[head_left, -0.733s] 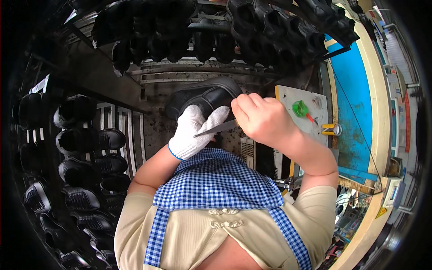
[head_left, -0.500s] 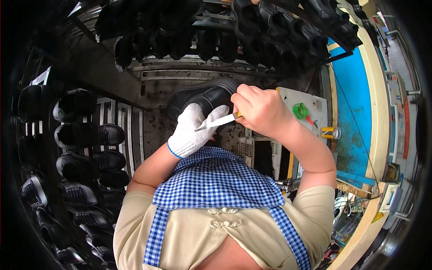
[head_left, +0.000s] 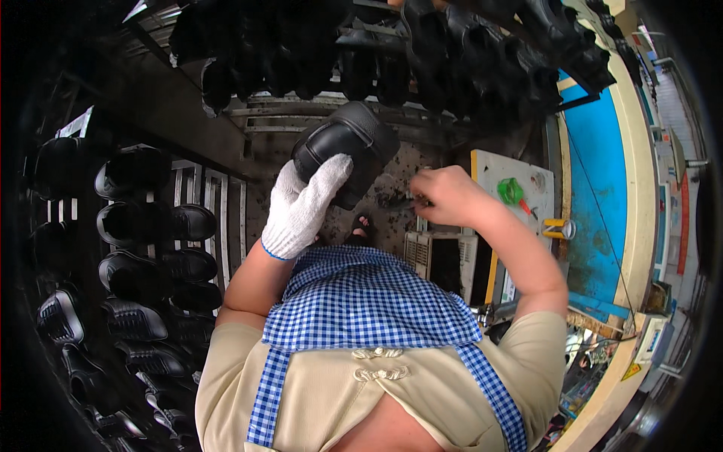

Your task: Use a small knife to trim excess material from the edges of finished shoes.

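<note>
Your gloved left hand [head_left: 303,207] has its fingers wrapped over the near side of the black shoe [head_left: 348,147], holding it up off the bench; the thumb side is hidden, so you cannot tell how firm that grip is. Your bare right hand [head_left: 446,196] is curled almost shut, well apart from the shoe, pinching a thin dark tool [head_left: 403,203] whose tip pokes out past the fingertips toward your left. If you swing that tip across carelessly, it could scratch the leather or catch your glove. With only fingertips on it, the shoe could also twist loose and drop onto the stained bench [head_left: 392,169] beneath your fingers.
</note>
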Demonstrator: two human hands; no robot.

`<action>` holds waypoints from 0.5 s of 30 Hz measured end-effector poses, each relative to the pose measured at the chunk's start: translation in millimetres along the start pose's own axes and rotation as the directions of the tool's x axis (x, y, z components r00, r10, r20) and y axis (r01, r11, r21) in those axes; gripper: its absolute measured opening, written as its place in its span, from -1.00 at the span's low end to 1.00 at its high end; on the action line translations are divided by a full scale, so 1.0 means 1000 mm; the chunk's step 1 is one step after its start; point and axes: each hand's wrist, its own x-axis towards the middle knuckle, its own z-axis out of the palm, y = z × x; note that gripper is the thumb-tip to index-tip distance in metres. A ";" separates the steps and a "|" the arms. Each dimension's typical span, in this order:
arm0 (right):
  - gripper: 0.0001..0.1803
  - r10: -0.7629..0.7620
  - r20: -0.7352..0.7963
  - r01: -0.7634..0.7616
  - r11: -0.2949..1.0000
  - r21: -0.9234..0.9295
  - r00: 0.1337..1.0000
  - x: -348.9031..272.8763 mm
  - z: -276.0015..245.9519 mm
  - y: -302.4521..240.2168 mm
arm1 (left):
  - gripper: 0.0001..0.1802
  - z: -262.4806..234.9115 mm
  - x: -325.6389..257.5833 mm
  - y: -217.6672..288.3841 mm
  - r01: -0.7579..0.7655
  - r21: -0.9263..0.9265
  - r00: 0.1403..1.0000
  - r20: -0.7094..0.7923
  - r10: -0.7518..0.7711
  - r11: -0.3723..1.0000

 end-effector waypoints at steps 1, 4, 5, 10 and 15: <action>-0.76 0.111 -0.103 -0.090 0.977 0.192 0.989 -0.005 -0.002 0.003 | -0.60 0.000 0.002 0.000 0.000 -0.014 1.000 -0.023 0.000 1.000; -0.68 0.306 -0.278 -0.159 0.879 0.449 0.910 -0.012 -0.019 -0.026 | -0.64 0.000 0.004 0.001 -0.008 -0.040 1.000 -0.028 0.007 0.999; -0.62 0.398 -0.365 -0.170 0.837 0.521 0.842 -0.011 -0.024 -0.039 | -0.63 0.000 0.003 -0.002 0.007 -0.076 0.999 -0.045 -0.010 0.997; -0.46 0.183 -0.580 -0.158 0.983 0.094 0.794 0.010 -0.015 -0.068 | -0.56 0.005 0.006 -0.002 0.026 -0.128 0.997 -0.075 -0.036 0.991; -0.44 0.204 -0.633 -0.261 0.965 0.004 0.747 0.017 -0.010 -0.072 | -0.62 0.008 0.013 -0.011 -0.022 -0.116 0.992 -0.127 0.007 0.993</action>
